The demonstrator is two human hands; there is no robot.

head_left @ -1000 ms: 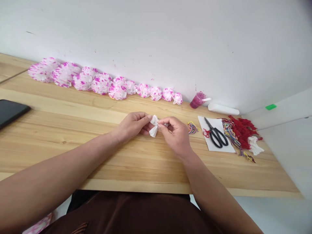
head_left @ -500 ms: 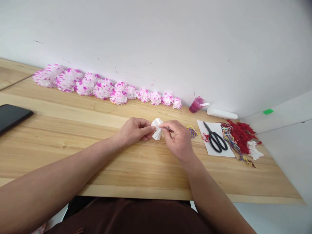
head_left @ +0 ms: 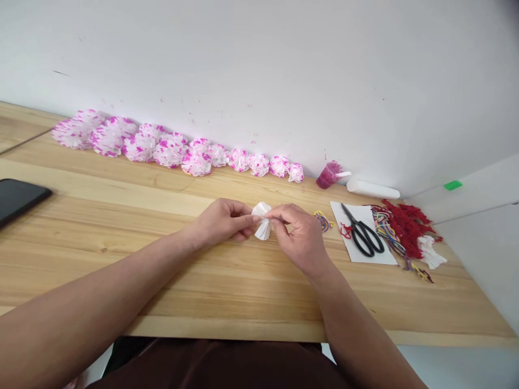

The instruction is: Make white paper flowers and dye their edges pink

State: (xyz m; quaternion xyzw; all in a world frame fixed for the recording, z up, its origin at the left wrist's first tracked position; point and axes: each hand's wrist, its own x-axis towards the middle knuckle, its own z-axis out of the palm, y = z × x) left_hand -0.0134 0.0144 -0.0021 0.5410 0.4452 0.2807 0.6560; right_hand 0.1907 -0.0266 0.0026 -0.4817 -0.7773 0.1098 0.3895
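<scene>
A small white pleated paper bundle (head_left: 263, 220), fanned out above and below its pinched middle, sits between my two hands over the wooden table (head_left: 121, 216). My left hand (head_left: 223, 220) pinches its middle from the left with fingers closed. My right hand (head_left: 300, 235) pinches it from the right, thumb and forefinger together on the paper.
A row of several pink-and-white paper flowers (head_left: 170, 148) lines the wall. Right of my hands lie coloured threads (head_left: 322, 220), black scissors (head_left: 363, 235) on white paper, red yarn (head_left: 405, 227), a pink cup (head_left: 328, 175) and a white tube (head_left: 373, 189). A black phone (head_left: 18, 197) lies far left.
The paper bundle has fanned wider at the top. Both hands stay pinched on it and have shifted slightly lower and right in view.
</scene>
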